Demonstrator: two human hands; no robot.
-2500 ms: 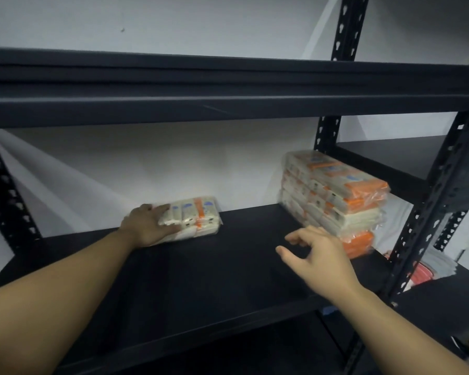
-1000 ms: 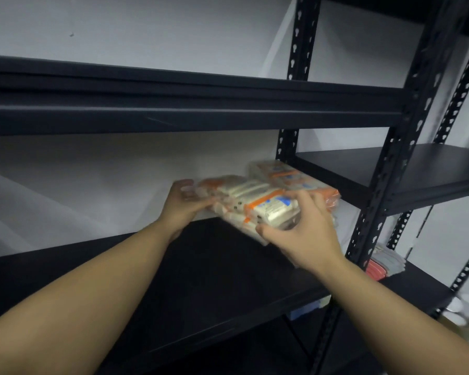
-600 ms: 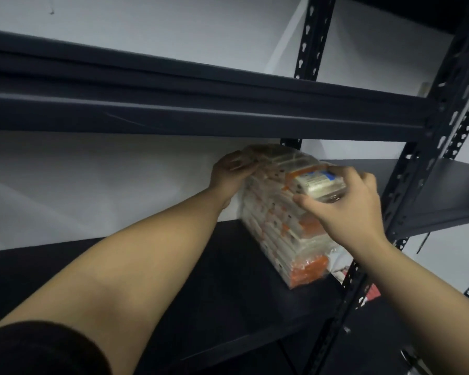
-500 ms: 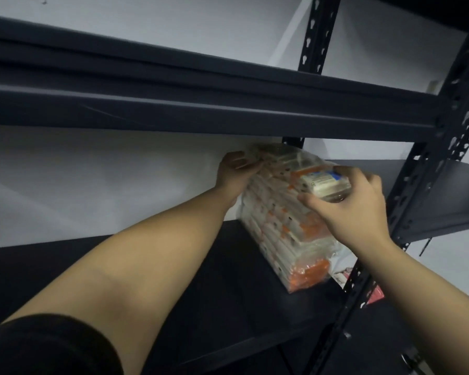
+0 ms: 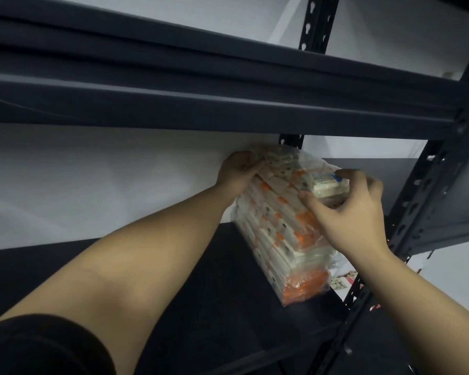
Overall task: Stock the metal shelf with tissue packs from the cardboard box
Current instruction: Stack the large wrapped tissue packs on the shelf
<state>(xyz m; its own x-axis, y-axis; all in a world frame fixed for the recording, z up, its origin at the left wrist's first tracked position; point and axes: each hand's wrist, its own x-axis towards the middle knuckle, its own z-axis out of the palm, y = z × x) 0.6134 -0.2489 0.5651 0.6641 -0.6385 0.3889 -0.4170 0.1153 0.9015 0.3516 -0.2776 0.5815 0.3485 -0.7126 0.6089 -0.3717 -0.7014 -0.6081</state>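
Step in hand: seating the top tissue pack (image 5: pixel 295 171) onto the stack of tissue packs (image 5: pixel 284 239), which stands at the right end of the metal shelf (image 5: pixel 173 280), by the wall.
Left hand (image 5: pixel 237 171): fingers curled round the pack's far end, against the wall side.
Right hand (image 5: pixel 347 207): thumb and fingers pinch the pack's near end, fingers bent over its top.
Doing it well: by my judgement, lower both ends level, square the edges with the packs beneath, then let go one hand at a time; the slick wrap could let the pack slide.
Stack: it leans a little and looks tall, so press down rather than sideways.
In the way: the upper shelf beam (image 5: pixel 228 109) sits close over the stack, leaving little room for knuckles.
Nearby: the perforated upright post (image 5: pixel 417 201) just right of the stack; a neighbouring shelf (image 5: pixel 444 201) beyond.
Cardboard box: not in view.
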